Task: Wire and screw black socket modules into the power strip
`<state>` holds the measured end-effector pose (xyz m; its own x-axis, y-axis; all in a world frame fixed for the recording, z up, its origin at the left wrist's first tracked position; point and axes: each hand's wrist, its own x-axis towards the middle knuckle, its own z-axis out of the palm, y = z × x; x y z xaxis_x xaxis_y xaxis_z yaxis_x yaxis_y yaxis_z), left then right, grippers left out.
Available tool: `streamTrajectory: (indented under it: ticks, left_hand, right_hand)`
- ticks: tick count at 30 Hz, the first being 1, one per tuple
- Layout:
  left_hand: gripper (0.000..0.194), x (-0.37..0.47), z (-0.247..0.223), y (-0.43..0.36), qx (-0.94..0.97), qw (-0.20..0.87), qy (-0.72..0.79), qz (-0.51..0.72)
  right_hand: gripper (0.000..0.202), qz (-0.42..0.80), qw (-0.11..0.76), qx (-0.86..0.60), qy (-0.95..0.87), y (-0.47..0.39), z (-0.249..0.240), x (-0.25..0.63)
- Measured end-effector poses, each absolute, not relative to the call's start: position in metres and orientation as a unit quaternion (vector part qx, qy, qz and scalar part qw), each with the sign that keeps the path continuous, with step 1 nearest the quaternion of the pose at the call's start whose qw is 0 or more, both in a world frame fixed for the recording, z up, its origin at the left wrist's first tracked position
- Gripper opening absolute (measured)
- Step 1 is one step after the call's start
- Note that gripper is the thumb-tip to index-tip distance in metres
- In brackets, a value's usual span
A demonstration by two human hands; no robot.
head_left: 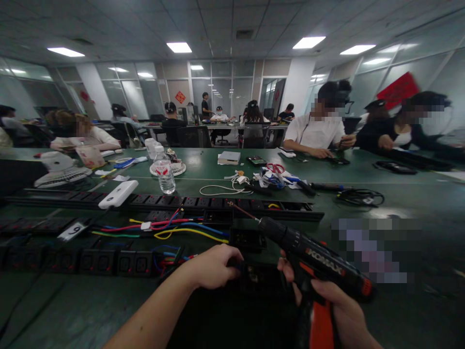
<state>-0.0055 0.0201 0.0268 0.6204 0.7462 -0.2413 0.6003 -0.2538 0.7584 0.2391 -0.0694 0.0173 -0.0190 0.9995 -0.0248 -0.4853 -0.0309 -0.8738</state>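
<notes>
A black and orange power drill (308,257) is gripped by my right hand (337,300), its long thin bit pointing up and to the left, with a small brass-coloured piece at the tip. My left hand (216,264) has its fingers curled against the left edge of a dark open housing (265,278), just below the drill. Whether the fingers pinch a small part there is hidden. Behind that housing sits another black box (248,239). Red, blue and yellow wires (192,230) run leftward from these boxes beside black socket strips (109,261).
A long socket rail (196,201) crosses the green table (363,194), a white device (118,194) resting on it. Behind stand a water bottle (165,172), a white cable (227,190) and red-handled scissors (275,168). A black cable coil (363,198) lies right. People sit opposite.
</notes>
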Motion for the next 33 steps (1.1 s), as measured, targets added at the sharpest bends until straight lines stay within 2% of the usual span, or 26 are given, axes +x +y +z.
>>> streamTrajectory:
  ticks: [8, 14, 22, 27, 33]
  left_hand:
    - [0.046, -0.004, 0.023, 0.021, 0.735, 0.521, 0.423, 0.096]
    - [0.038, -0.002, 0.018, 0.023, 0.713, 0.559, 0.411, 0.101]
    - [0.04, -0.007, 0.027, 0.018, 0.745, 0.529, 0.397, 0.089]
    - [0.037, -0.006, 0.02, 0.017, 0.73, 0.542, 0.406, 0.096]
    - [0.034, -0.004, 0.008, 0.017, 0.72, 0.547, 0.412, 0.117]
  right_hand:
    - [0.037, 0.587, 0.593, -0.384, -0.396, -0.073, 0.02, 0.238]
    - [0.026, 0.565, 0.575, -0.375, -0.458, -0.068, 0.017, 0.241]
    - [0.028, 0.555, 0.587, -0.368, -0.46, -0.069, 0.013, 0.242]
    - [0.036, 0.556, 0.588, -0.379, -0.449, -0.071, 0.018, 0.239]
    - [0.024, 0.558, 0.564, -0.363, -0.488, -0.062, 0.023, 0.235]
